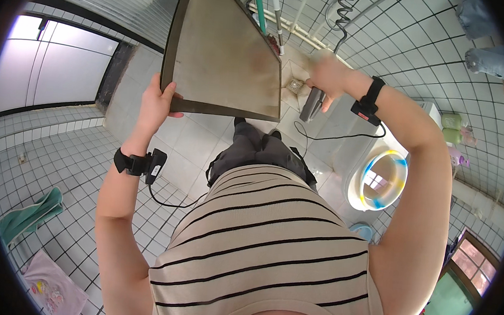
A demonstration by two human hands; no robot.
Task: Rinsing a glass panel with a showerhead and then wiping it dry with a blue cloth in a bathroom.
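Observation:
My left hand (158,100) grips the lower left corner of a large flat panel (228,56) with a dark frame. The panel stands tilted in front of me, its brownish-grey face towards me. My right hand (328,73) is closed around a grey hand-held sprayer (312,105), right of the panel and apart from it. A black coiled hose (343,16) runs down to this hand; their join is hidden by the fingers. The sprayer's end points down towards the floor. Whether water flows from it, I cannot tell.
A floor drain (297,86) lies beyond the panel's right edge. White pipes (311,37) run along the tiled wall. To my right, a multicoloured basin (384,180) rests on a white appliance (355,164), near several bottles (452,128). A cable (344,139) hangs from my right wrist.

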